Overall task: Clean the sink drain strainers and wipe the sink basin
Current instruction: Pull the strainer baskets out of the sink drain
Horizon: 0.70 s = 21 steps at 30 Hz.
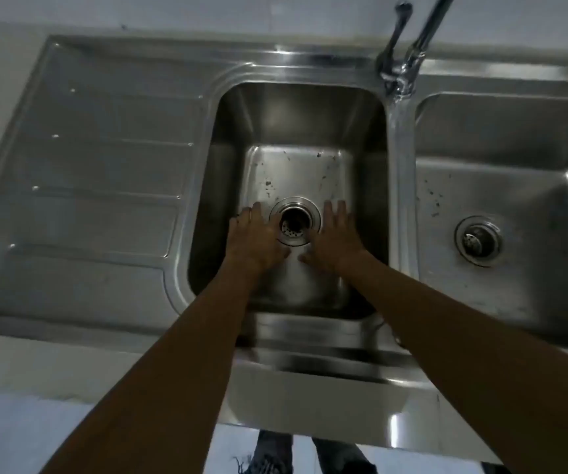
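Observation:
A steel double sink fills the view. In the left basin (pixel 296 121) a round drain strainer (pixel 294 225) sits in the floor, and dark specks of dirt lie on the floor behind it. My left hand (pixel 255 239) rests flat on the basin floor just left of the strainer, fingers spread, holding nothing. My right hand (pixel 335 239) lies flat just right of the strainer, also with nothing in it. The right basin (pixel 501 128) has its own drain strainer (pixel 478 240) and dark specks on its floor.
A ribbed steel draining board (pixel 98 186) lies left of the basins. A chrome tap (pixel 402 59) stands at the back, above the divider between the basins. The steel front edge (pixel 327 357) of the sink runs below my forearms.

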Available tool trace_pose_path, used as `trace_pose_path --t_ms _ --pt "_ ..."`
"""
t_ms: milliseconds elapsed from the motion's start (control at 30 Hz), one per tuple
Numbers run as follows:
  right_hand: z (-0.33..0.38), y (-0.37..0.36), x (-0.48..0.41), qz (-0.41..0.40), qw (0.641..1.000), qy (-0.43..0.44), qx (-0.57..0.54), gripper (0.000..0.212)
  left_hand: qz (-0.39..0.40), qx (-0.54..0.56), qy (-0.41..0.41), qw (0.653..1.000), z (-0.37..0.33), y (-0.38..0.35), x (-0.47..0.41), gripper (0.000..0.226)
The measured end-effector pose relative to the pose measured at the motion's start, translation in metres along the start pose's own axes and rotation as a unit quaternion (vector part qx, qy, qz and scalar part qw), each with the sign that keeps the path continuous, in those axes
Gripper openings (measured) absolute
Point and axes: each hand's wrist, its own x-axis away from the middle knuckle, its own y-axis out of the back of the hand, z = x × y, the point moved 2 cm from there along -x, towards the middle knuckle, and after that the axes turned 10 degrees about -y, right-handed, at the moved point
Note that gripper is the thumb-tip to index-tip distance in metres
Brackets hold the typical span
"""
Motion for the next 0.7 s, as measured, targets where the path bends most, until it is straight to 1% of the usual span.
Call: trace_pose_path --t_ms 100,167,267,333,367,433,500,600,667,700 --pt "0.006 -0.004 -0.017 0.014 1.000 -0.003 0.026 0.073 0.037 -0.033 -0.010 0.999 0.010 -0.009 -0.014 0.087" --pt "0.009 -0.006 -0.025 0.020 0.999 -0.007 0.040 0.073 0.050 -0.047 -0.020 0.997 0.014 -0.012 -0.024 0.082" --pt "0.011 -0.006 -0.030 0.017 0.998 -0.003 0.062 0.066 0.059 -0.060 -0.036 0.996 0.020 -0.016 -0.033 0.069" --pt "0.013 -0.001 -0.029 -0.012 0.999 0.012 0.050 0.060 0.066 -0.063 -0.041 0.995 0.022 -0.018 -0.035 0.060" --pt "0.013 0.003 -0.028 -0.032 0.999 0.021 0.033 0.057 0.060 -0.061 -0.045 0.995 0.023 -0.019 -0.035 0.056" --pt "0.015 0.011 -0.024 -0.072 0.997 0.037 0.005 0.050 0.025 -0.066 -0.052 0.996 0.021 -0.019 -0.035 0.049" --pt "0.017 0.017 -0.021 -0.100 0.994 0.046 -0.002 0.047 -0.012 -0.076 -0.058 0.995 0.018 -0.017 -0.035 0.052" --pt "0.016 0.023 -0.014 -0.107 0.993 0.038 -0.015 0.049 -0.035 -0.073 -0.082 0.993 0.015 -0.010 -0.034 0.048" --pt "0.011 0.028 -0.005 -0.114 0.992 0.030 -0.039 0.050 -0.053 -0.054 -0.107 0.991 0.015 -0.002 -0.030 0.045" --pt "0.008 0.031 0.000 -0.124 0.990 0.028 -0.056 0.051 -0.069 -0.042 -0.117 0.990 0.015 0.004 -0.027 0.047"
